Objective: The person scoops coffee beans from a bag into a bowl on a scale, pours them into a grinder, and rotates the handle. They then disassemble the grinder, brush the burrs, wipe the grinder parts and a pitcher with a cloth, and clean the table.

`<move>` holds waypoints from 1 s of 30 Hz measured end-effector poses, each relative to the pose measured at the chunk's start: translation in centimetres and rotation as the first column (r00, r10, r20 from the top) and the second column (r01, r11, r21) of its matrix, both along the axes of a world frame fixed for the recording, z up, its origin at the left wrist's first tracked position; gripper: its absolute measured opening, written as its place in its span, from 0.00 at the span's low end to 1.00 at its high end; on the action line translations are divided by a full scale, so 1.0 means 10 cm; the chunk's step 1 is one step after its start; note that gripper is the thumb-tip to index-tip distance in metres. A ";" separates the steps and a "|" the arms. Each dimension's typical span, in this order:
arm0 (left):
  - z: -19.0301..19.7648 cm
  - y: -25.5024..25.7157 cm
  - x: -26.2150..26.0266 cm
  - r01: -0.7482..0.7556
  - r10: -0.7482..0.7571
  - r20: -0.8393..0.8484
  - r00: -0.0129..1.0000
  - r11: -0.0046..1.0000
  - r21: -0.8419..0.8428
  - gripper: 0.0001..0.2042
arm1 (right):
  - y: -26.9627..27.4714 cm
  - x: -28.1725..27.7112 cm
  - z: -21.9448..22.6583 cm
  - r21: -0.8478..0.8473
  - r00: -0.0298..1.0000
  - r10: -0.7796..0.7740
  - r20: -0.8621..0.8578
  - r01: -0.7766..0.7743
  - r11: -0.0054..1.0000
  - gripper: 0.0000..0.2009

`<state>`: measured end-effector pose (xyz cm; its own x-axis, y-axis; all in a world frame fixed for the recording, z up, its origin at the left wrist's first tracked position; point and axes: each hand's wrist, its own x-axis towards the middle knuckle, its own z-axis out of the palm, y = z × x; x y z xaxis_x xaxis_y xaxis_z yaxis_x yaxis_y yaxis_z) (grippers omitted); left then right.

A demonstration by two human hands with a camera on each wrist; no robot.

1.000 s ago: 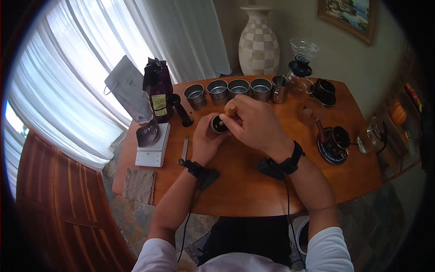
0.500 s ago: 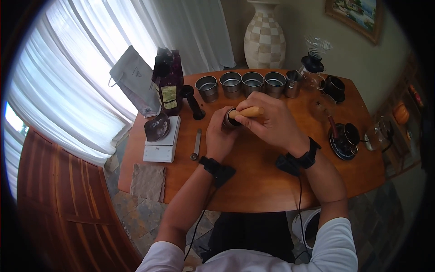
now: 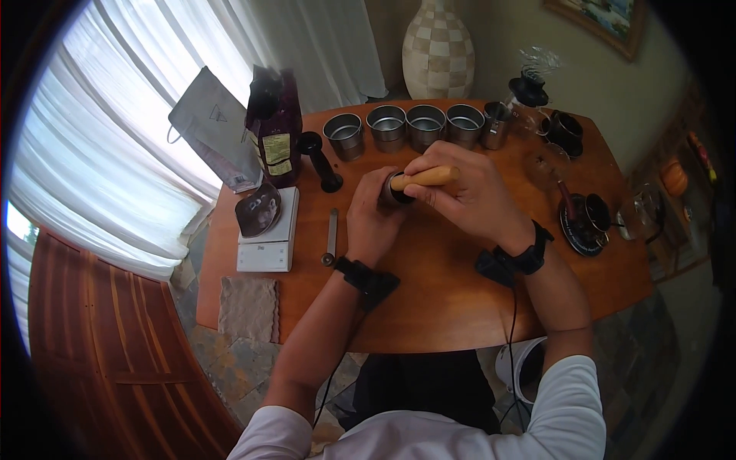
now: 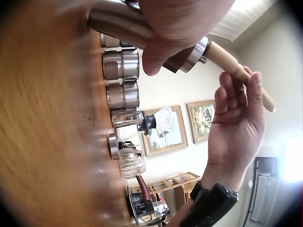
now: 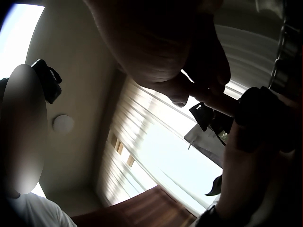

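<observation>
The left hand (image 3: 373, 218) grips a metal cylinder (image 4: 118, 21) around its body, with a dark band near its top in the left wrist view. The right hand (image 3: 471, 195) pinches a light wooden handle (image 3: 433, 176) between thumb and fingers. That wooden handle (image 4: 227, 59) slants out of the cylinder's open end, its lower tip at or inside the rim; what lies inside is hidden. Left of the left hand, a metal crank arm (image 3: 332, 236) with a round end lies on the table, and a black upright tool (image 3: 320, 162) stands beyond it.
Several metal cups (image 3: 387, 126) line the back edge. At left are a white scale (image 3: 266, 255) with a dark dish (image 3: 258, 211), a cloth (image 3: 249, 307), a purple bag (image 3: 277, 146) and a white bag (image 3: 218, 130). Glassware (image 3: 548, 162) and a dark cup (image 3: 596, 212) stand right.
The right hand has tilted the wooden handle from pointing toward the head camera to lying sideways, pointing right. The left hand keeps its grip on the cylinder. The head view has shifted.
</observation>
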<state>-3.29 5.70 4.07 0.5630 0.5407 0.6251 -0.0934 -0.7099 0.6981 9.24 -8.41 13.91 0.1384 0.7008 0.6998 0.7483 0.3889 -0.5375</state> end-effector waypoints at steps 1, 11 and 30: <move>0.00 0.00 -0.01 0.000 0.001 -0.017 1.000 1.000 0.019 0.26 | 0.00 0.02 0.02 -0.008 1.000 0.004 0.007 -0.004 1.000 0.09; 0.07 0.05 -0.07 0.081 -0.081 -0.002 0.997 0.996 -0.045 0.26 | -0.06 -0.02 0.07 -0.006 0.986 -0.135 0.097 0.137 0.991 0.08; 0.29 -0.07 0.22 0.240 -0.254 -0.080 0.964 0.958 -0.155 0.27 | -0.24 0.31 0.30 -0.096 0.993 -0.099 -0.061 0.093 0.991 0.09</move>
